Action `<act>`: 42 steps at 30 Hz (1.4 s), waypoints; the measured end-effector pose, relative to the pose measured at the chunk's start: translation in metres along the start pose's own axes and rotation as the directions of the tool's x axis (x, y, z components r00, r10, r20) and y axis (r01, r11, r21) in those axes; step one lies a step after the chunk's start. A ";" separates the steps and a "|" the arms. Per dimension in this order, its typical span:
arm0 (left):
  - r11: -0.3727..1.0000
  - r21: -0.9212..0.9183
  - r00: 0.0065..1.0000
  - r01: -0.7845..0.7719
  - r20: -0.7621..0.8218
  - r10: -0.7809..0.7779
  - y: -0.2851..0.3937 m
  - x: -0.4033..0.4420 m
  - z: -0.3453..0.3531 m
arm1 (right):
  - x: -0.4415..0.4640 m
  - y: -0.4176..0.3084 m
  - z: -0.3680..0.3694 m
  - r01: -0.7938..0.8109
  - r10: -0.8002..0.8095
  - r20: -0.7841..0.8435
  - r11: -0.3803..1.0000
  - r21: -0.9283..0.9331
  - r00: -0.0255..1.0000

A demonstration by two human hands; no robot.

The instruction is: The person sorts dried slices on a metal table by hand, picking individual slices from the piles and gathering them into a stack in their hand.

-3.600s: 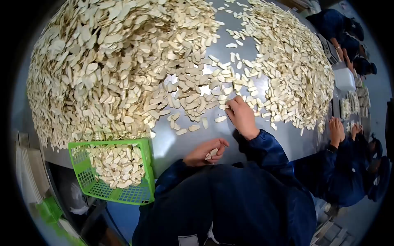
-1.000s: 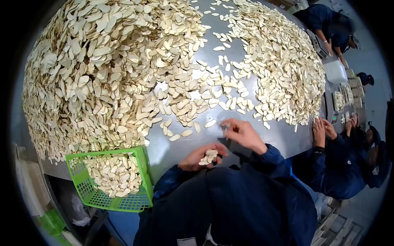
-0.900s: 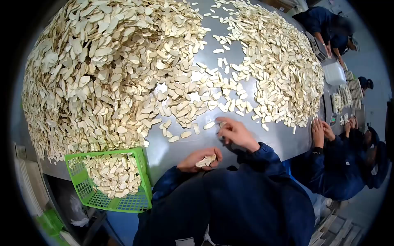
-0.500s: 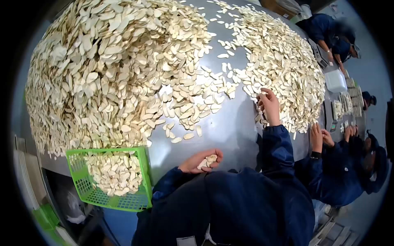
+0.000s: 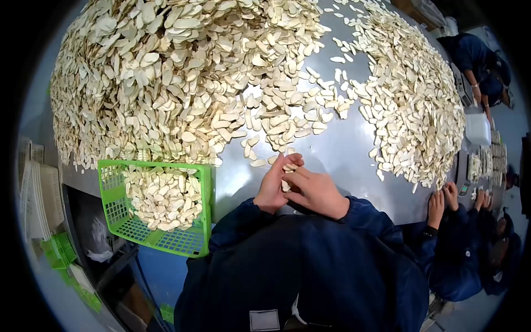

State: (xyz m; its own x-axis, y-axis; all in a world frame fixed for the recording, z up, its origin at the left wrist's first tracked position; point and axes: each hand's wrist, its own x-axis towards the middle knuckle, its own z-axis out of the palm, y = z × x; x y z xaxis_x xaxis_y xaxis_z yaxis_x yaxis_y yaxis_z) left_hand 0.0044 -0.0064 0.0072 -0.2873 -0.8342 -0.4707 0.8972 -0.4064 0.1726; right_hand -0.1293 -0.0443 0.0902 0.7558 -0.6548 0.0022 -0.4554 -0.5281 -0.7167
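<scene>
Right hand moved: half a second ago it was at the near edge of the right-hand pile, now it's over at the left hand. Left hand is up closer to the loose slices. Basket and piles look shifted too, probably just the head camera.

Left hand: cupped, fingers curled around a few pale slices. Right hand: thumb and fingers bent in against them; can't tell if it's pinching one or only touching. More slices are in the big pile, the right-hand pile, and heaped in the green basket.

Risks, my read:
- Drop: left palm tips or right fingertips push too hard, slices slip out onto the metal table and mix with the loose ones just ahead.
- Breakage: slices look thin and dry; a hard squeeze between both hands could snap one.
- Stray slices: big pile comes right up to the basket's far rim. A bump there could slide some in.
- Basket: seems to reach past the table edge, support underneath not visible. An elbow knock could tip it.
</scene>
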 end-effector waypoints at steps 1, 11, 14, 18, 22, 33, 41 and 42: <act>1.000 0.017 1.000 -0.025 -0.013 0.025 -0.001 0.001 0.000 | -0.001 -0.002 0.001 0.003 -0.004 -0.018 0.999 -0.039 1.000; 0.982 -0.068 0.985 0.175 0.001 -0.175 0.001 -0.006 0.017 | 0.002 0.044 -0.046 -0.317 0.514 -0.144 0.699 0.641 0.845; 0.927 -0.005 0.912 0.375 0.179 -0.369 0.001 -0.009 0.007 | 0.007 0.123 -0.095 0.516 0.472 -0.448 -0.019 0.856 0.759; 0.843 0.152 0.775 0.516 0.337 -0.535 -0.008 -0.004 -0.010 | 0.040 0.158 -0.094 -0.018 0.618 -0.483 0.627 0.779 0.620; 0.845 0.183 0.791 0.503 0.295 -0.536 -0.007 -0.005 -0.005 | 0.058 0.137 -0.064 -0.397 0.215 -0.620 0.902 -0.171 0.755; 0.831 0.297 0.803 0.471 0.244 -0.543 -0.008 -0.003 -0.003 | 0.005 0.154 -0.111 -0.089 0.725 -0.196 0.335 0.938 0.661; 0.828 0.344 0.807 0.443 0.250 -0.535 -0.005 -0.007 0.003 | -0.020 0.190 -0.125 0.656 0.726 -0.516 0.119 0.745 0.455; 0.827 0.340 0.806 0.448 0.246 -0.538 -0.004 -0.007 0.004 | -0.010 0.184 -0.116 0.582 0.714 -0.518 0.190 0.791 0.471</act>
State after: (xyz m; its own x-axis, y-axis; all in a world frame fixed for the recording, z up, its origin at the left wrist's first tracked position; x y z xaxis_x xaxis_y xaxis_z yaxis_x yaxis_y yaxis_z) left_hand 0.0011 -0.0008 0.0131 -0.7972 -0.5453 -0.2590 0.4989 -0.8367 0.2261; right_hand -0.2754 -0.1975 0.0397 -0.2132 -0.9655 -0.1493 0.7252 -0.0540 -0.6864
